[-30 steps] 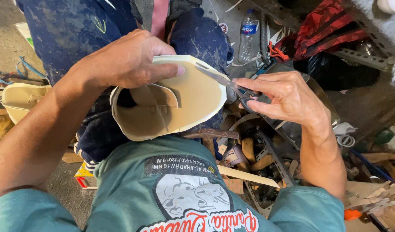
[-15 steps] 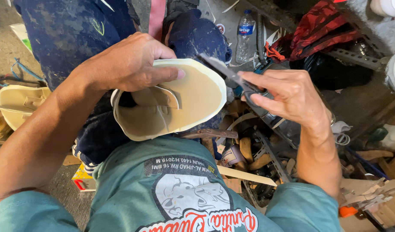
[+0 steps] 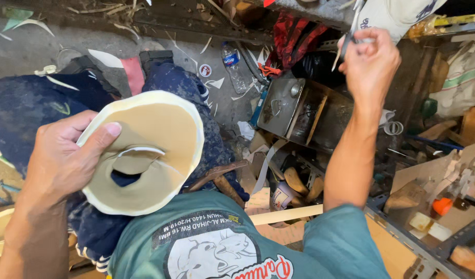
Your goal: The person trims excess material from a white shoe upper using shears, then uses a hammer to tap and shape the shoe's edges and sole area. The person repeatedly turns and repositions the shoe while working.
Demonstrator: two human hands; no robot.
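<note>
The right hand (image 3: 369, 62) has lifted its thin metal blade (image 3: 346, 44) away from the cream, curved, hollowed rubbery piece (image 3: 144, 155), grip clenched on it. The left hand (image 3: 61, 160) still grasps that piece over the lap; cutting has paused.

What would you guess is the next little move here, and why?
Probably bringing the right hand back down to the cream curved piece. That hand is raised far from it, gripping a thin blade, while the left hand holds the piece up, its partly cut inner flap hanging attached.
</note>
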